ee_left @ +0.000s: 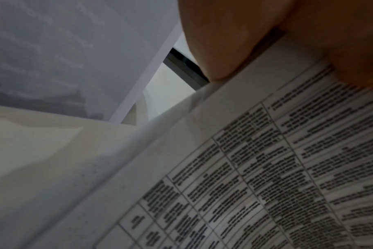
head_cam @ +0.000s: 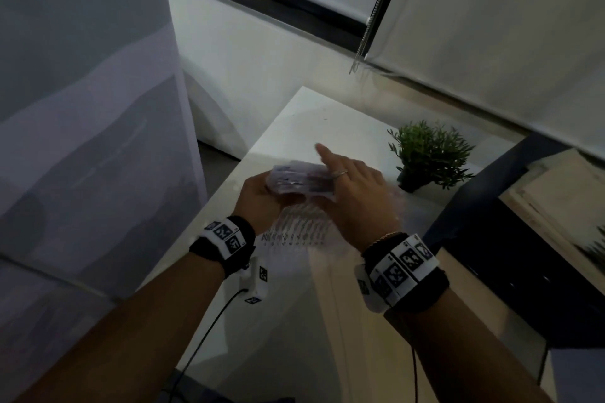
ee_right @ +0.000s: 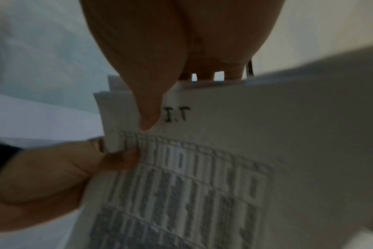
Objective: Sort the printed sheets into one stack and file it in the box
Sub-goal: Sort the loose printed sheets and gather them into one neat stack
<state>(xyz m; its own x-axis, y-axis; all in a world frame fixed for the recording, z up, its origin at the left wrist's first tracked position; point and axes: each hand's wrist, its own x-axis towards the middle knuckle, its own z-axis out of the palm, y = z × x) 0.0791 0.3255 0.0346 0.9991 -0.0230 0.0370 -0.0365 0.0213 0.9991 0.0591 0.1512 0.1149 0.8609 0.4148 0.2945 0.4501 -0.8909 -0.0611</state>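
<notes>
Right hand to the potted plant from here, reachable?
Probably yes, but not freely: the potted plant stands just beyond the right hand with bare table between, yet that hand and the left hand hold the sheets.

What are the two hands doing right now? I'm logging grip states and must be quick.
Left hand: holding the printed sheets at their edge, thumb on top.
Right hand: pinching the same sheets, thumb on the top page; index finger points forward.

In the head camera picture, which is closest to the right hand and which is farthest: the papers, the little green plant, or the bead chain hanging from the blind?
1. Printed sheets: held in the right hand.
2. Green plant: on the table, just beyond and to its right.
3. Bead chain: up by the window, farthest.
</notes>
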